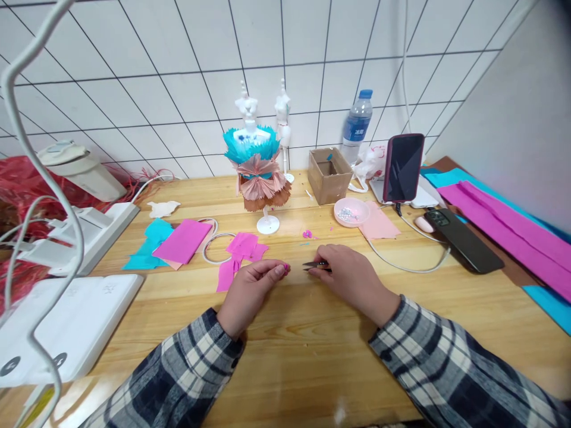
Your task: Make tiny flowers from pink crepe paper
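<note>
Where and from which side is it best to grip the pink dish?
Probably pinch the raised near rim of the pink dish, coming from the front: bare tabletop lies there, cardboard box behind, peach paper at its right.

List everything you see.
Tiled wall: one, white, behind
Wooden table: one, yellowish, beneath
Miniature mannequins: two, white, one dressed, back
Cardboard box: one, brown, back
Plastic bottle: one, clear, back
Round dish: one, pink, right
Rectangular phones: two, dark, right
Papery sheets: several, multicoloured, scattered
Thin cables: several, white, scattered
Power strip: one, white, left
Flat slab: one, white, left
Lidded container: one, cream, left
Crinkled material: some, red, left
Pointed tool: one, dark, centre
Tiny piece: one, magenta, centre
Plaid sleeves: two, black-white, foreground
Left hand: one, bare, holding piece
Right hand: one, bare, holding tool
</note>
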